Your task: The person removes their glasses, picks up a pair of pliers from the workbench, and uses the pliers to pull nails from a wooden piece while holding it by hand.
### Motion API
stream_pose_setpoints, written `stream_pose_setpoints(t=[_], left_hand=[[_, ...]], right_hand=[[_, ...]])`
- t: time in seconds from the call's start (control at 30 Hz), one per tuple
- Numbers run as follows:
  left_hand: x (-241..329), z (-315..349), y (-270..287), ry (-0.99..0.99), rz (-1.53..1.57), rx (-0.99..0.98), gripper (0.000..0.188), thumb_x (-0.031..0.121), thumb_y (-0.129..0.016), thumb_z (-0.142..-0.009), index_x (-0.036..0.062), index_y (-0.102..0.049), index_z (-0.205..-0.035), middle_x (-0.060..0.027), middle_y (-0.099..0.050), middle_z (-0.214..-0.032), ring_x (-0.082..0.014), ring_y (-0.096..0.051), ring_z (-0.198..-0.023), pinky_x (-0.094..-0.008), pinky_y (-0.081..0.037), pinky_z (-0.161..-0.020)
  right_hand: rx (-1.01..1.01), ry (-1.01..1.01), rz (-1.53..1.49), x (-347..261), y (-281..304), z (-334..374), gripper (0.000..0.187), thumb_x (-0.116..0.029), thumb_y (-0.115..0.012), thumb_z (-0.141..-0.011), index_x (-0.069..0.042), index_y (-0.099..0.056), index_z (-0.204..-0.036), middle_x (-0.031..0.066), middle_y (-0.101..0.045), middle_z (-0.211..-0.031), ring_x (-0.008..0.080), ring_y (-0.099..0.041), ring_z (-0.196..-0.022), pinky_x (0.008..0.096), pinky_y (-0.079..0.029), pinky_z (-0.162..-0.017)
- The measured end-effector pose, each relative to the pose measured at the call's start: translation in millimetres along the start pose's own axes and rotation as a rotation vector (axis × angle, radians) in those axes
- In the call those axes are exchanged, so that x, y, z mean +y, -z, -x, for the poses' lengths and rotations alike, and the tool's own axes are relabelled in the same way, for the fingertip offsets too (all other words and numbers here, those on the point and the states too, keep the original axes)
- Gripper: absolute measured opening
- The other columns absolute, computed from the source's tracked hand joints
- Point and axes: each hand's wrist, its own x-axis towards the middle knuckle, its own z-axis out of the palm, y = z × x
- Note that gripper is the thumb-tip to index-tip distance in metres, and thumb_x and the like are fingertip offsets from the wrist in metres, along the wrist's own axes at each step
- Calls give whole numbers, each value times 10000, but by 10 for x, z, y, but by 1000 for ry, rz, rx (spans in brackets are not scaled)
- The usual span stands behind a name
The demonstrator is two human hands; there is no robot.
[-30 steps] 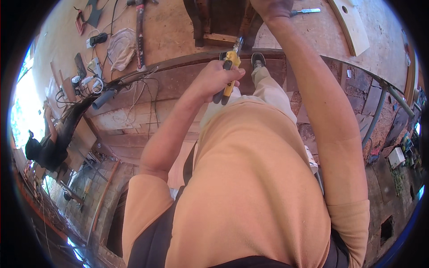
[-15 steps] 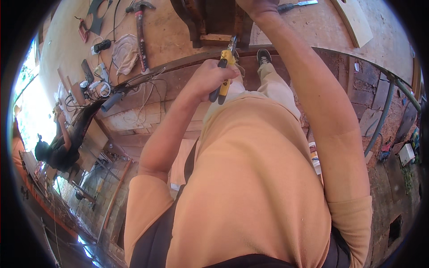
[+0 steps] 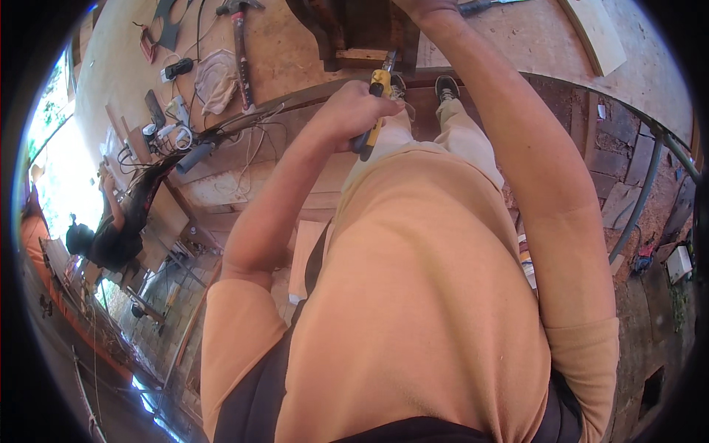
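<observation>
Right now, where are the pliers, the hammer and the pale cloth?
Pliers [image 3: 381, 77]: head view, upper part of the yellow handle.
Hammer [image 3: 241, 60]: head view, middle of the handle.
Pale cloth [image 3: 216, 83]: head view, middle of its folds.

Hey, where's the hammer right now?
In the head view, the hammer lies on the worktable at upper left, just right of the crumpled cloth and left of the dark wooden piece.

Yellow-and-black pliers with shiny metal tip; dark-brown, curved wooden frame, smooth; tan wooden worktop, matt.

Yellow-black pliers in the left grip
</observation>
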Motion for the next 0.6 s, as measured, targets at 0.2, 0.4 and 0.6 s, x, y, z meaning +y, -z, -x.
stream_pose_setpoints(t=[0.2, 0.4, 0.6], left_hand=[[-62, -88, 7, 26, -141, 25, 319, 278, -720, -871, -33, -663, -826, -90, -627, -707, -154, -576, -580, -331, -457, -532], [-235, -125, -56, -31, -219, 52, 293, 285, -702, -930, 39, -596, -811, -27, -588, -634, -111, -559, -533, -285, -472, -522], [-380, -131, -163, -196, -244, 133, 419, 380, -738, -868, -31, -670, -828, -147, -669, -705, -254, -673, -704, -393, -520, -686]], right_hand=[[-19, -59, -68, -72, 34, -1, 608, -262, -677, -899, 46, -470, -1380, 304, -611, -1235, 451, -611, -1136, 474, -499, -974], [-11, -30, -48, -49, 24, -15, 602, -270, -674, -901, 44, -477, -1376, 304, -611, -1241, 450, -613, -1138, 469, -499, -976], [4, -31, -29, -51, 43, -37, 594, -258, -681, -895, 57, -488, -1360, 298, -618, -1235, 448, -617, -1134, 470, -499, -973]])
